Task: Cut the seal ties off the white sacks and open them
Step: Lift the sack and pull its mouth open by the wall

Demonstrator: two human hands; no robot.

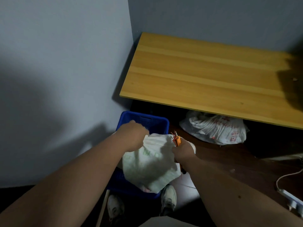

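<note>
A white woven sack (152, 163) with faint green print sits in a blue plastic crate (144, 119) on the floor. My left hand (132, 136) grips the sack's gathered top at its left side. My right hand (182, 150) holds the sack's right edge together with small orange-handled snips (177, 139), whose blades point up and away. No seal tie is visible; the sack's neck is hidden under my hands.
A yellow wooden table (205, 76) stands to the right against the grey wall (62, 63). Under it lies a white plastic bag (216, 128) with red print. A white cable and power strip (288, 197) lie at the right. My shoes (168, 197) stand by the crate.
</note>
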